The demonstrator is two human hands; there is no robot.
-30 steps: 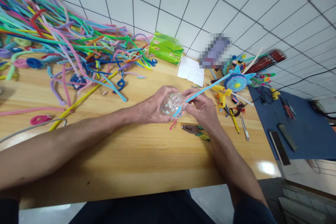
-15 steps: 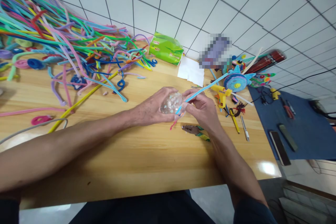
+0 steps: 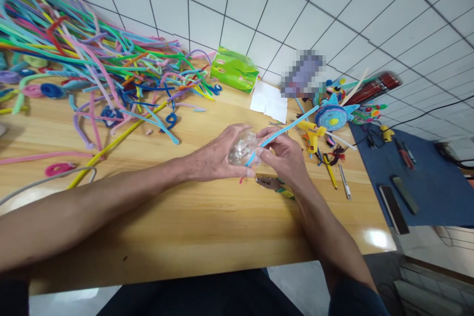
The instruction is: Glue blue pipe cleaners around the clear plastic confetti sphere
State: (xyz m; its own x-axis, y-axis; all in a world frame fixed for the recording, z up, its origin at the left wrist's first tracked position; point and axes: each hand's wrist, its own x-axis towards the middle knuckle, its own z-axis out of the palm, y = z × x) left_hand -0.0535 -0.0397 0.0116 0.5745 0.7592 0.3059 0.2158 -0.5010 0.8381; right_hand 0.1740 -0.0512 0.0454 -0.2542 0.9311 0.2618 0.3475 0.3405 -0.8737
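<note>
Above the middle of the table, my left hand [image 3: 222,155] is wrapped round a clear, rounded plastic piece [image 3: 242,148] that looks shiny and see-through. My right hand [image 3: 283,153] pinches a light blue pipe cleaner [image 3: 289,127], whose lower end lies against the clear piece. The pipe cleaner's long end points up and right toward a glue gun. Just below my hands, a small pink-red bit [image 3: 242,180] shows. Pliers [image 3: 272,183] with green and yellow handles lie under my right wrist, partly hidden by it.
Many coloured pipe cleaners [image 3: 92,59] heap at the left. A green tissue pack [image 3: 234,70] and white paper [image 3: 269,100] lie by the wall. To the right are a yellow glue gun [image 3: 313,134], a blue coiled craft piece [image 3: 333,116], a pen [image 3: 344,182] and a phone [image 3: 394,209].
The clear piece has turned slightly in my left hand. The blue pipe cleaner's lower end now lies lower across it, and less of the pink-red bit shows.
</note>
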